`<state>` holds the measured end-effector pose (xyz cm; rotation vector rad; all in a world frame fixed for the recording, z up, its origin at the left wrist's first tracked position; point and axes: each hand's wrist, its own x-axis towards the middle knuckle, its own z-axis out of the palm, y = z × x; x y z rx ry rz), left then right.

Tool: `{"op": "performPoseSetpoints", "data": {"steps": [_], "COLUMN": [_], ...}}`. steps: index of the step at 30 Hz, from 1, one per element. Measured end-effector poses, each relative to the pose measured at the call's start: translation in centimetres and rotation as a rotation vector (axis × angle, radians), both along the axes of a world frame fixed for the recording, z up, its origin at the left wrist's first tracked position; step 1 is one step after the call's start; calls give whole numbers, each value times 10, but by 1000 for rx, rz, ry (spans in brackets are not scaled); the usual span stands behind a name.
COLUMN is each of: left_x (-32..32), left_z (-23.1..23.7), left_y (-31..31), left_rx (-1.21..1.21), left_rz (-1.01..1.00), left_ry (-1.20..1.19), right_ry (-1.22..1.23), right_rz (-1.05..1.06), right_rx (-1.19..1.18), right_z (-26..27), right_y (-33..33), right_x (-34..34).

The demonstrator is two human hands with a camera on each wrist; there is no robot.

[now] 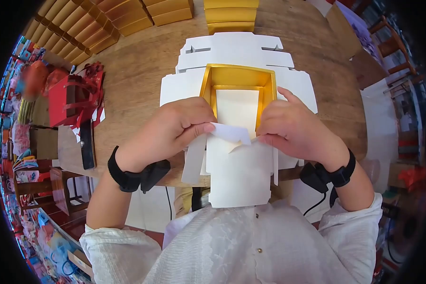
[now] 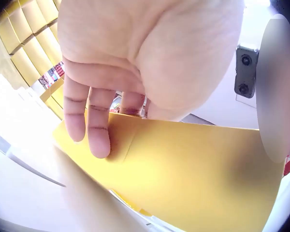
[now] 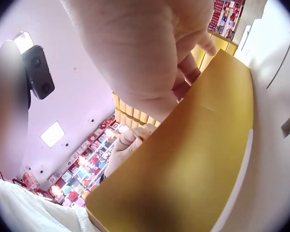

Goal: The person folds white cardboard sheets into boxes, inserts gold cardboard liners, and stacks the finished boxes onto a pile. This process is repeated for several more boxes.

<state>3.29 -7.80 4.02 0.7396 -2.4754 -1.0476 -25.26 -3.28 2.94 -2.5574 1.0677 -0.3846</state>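
Observation:
A gold-lined cardboard box [image 1: 241,75], partly folded up, stands at the table's near edge, one long white panel [image 1: 240,175] stretching toward the person's chest. My left hand [image 1: 182,124] grips its near left corner, thumb and forefinger pinching a small white flap [image 1: 229,133] that curls across the box's near end. At the near right corner, my right hand [image 1: 293,124] pinches the box edge between thumb and fingers, the little finger raised. In the left wrist view, two fingertips [image 2: 99,145] lie against the gold outer wall [image 2: 193,169]. The right wrist view has the fingers behind another gold wall [image 3: 193,145].
Flat white box blanks [image 1: 234,47] lie stacked under and beyond the box. Finished gold boxes [image 1: 232,16] stand at the back, with rows of more [image 1: 75,26] at back left. A red bag [image 1: 68,102] and a black phone [image 1: 87,144] are on the left.

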Motion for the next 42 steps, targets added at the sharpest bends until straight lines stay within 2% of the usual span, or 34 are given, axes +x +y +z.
{"op": "performPoseSetpoints", "data": {"steps": [14,20,22,23,25,29,32,35,37,41,42], "left_x": [-10,-11,-18,-22,-30,-28,-27,-22,-10,-4,-4], "left_z": [-6,-8,-5,-5,-5,-9,-11,-13,-17,-11,-13], "left_y": [5,7,13,17,23,22,21,15,9,14,14], "left_rx": [-154,-214,-266,-265,-294,-286,-279,-233,-43,-3,-97], "left_rz": [3,-13,13,12,61,54,55,50,15,-23,-33], "left_ry": [-99,-104,-314,-314,-466,-444,-377,-452,-123,-141,-154], "right_ry": [-73,-155,15,15,4,-21,113,173,175,139,129], "right_rz": [-21,-122,-41,-42,-75,-57,-104,-100,-77,-105,-100], "right_rx": [-75,-154,-150,-149,-92,-102,-137,-252,-302,-320,-343], "right_z": [-8,-14,-15,-16,-20,-16,-3,-12,-25,-30,-30], "right_y": [2,4,6,7,10,9,13,10,9,11,11], "right_x": [0,-4,-2,-1,0,-17,-19,-10,-6,-2,-2]}}
